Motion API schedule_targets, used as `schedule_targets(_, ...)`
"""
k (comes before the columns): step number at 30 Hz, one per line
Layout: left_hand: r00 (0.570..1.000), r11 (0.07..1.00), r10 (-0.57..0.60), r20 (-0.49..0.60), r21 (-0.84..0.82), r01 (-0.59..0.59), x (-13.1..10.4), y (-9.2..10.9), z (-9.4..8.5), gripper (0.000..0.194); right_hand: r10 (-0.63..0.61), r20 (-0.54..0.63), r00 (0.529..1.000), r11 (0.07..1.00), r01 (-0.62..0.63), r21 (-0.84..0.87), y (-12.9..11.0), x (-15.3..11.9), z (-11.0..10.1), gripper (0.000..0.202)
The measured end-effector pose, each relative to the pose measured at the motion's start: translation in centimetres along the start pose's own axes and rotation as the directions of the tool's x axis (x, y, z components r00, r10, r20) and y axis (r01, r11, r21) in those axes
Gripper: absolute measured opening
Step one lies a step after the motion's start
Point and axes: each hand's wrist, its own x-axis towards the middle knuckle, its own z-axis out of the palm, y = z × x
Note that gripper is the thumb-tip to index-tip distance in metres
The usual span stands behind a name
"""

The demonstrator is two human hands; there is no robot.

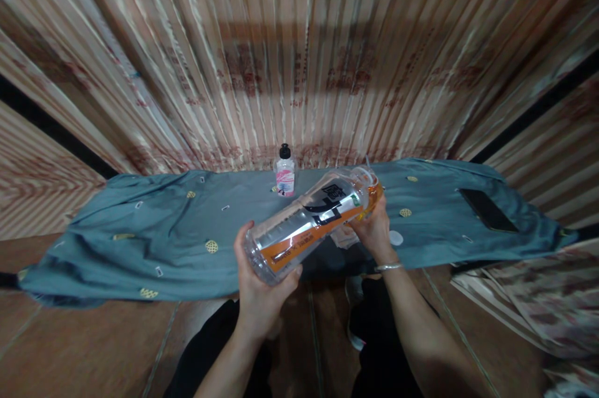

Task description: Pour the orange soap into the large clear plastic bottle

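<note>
A large clear plastic bottle (306,223) with an orange band and black print lies tilted across both hands, its base low on the left and its neck raised to the right. My left hand (262,292) is closed around the base. My right hand (374,232) is closed on an amber see-through container (372,197) at the bottle's neck end. Fingers and the large bottle hide part of it, so I cannot tell how the two meet. Behind them a small bottle (285,176) with a black cap and pink label stands upright.
A blue-green patterned cloth (178,242) covers the narrow table. A black phone (486,209) lies at the right. Near my right hand are a white disc (395,238) and a crumpled pale wrapper (344,237). A pleated curtain (299,61) hangs behind; dark bars flank it.
</note>
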Motion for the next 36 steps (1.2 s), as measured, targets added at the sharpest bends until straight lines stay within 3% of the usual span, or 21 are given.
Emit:
schedule_targets(14, 0.998, 0.998, 0.057, -0.008, 0.027, -0.057, 0.3, -1.7, -0.3, 0.095, 0.014, -0.019, 1.000, 1.000, -0.014, -0.013, 0.0, -0.1, 0.1, 0.100)
schedule_targets(28, 0.999, 0.999, 0.041, 0.003, -0.015, -0.041, 0.2, -0.6, 0.0, 0.092, 0.063, 0.012, 0.998, 0.998, -0.063, -0.007, -0.4, 0.0, -0.1, 0.100)
schedule_targets(36, 1.000, 1.000, 0.012, 0.005, -0.018, -0.012, 0.0, -0.2, 0.1, 0.091, 0.007, -0.004, 1.000, 1.000, -0.007, 0.000, -0.1, 0.0, -0.1, 0.094)
